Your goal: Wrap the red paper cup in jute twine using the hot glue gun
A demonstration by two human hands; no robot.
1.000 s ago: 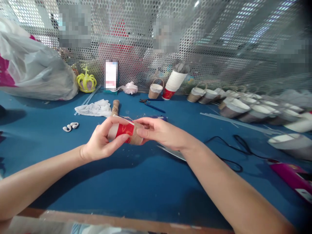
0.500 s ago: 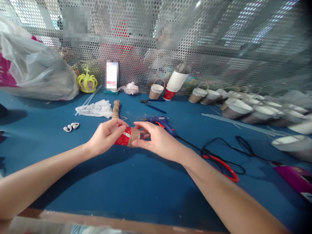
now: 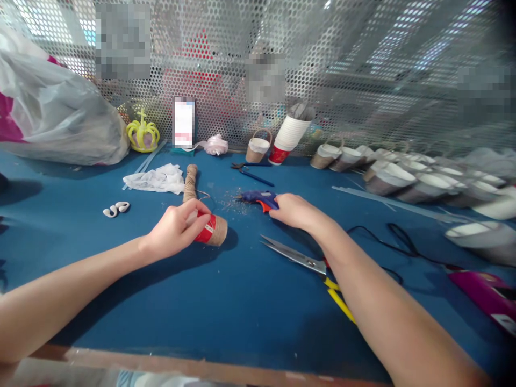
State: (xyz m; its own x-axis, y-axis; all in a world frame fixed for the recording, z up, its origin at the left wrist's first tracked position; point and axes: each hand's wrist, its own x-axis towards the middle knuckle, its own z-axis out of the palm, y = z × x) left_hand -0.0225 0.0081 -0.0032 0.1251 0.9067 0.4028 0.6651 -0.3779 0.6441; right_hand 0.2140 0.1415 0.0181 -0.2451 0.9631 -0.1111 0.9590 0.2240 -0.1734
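Observation:
In the head view my left hand (image 3: 173, 228) is closed on a red paper cup (image 3: 206, 228) lying on its side. Brown twine (image 3: 218, 231) is wound round the cup's base end. My right hand (image 3: 293, 209) is wrapped round the handle of a blue glue gun (image 3: 258, 198) with an orange trigger; its nozzle points left. Scissors (image 3: 300, 258) with red and yellow handles lie below my right hand, partly hidden by the forearm. Behind the cup is a spool of twine (image 3: 191, 181), a loose end trailing right.
White cloth (image 3: 157, 179), pliers (image 3: 253, 174) and white earbuds (image 3: 116, 209) lie around. Along the mesh wall stand a yellow crown (image 3: 142, 134), a phone (image 3: 184, 122), a small basket (image 3: 258, 150), stacked cups (image 3: 291, 134) and several wrapped cups (image 3: 389, 177). A black cord (image 3: 403, 236) crosses the right side.
My right hand has left the twine-wrapped end of the cup, moved right and taken hold of the glue gun. More of the scissors now shows. My left hand still holds the cup.

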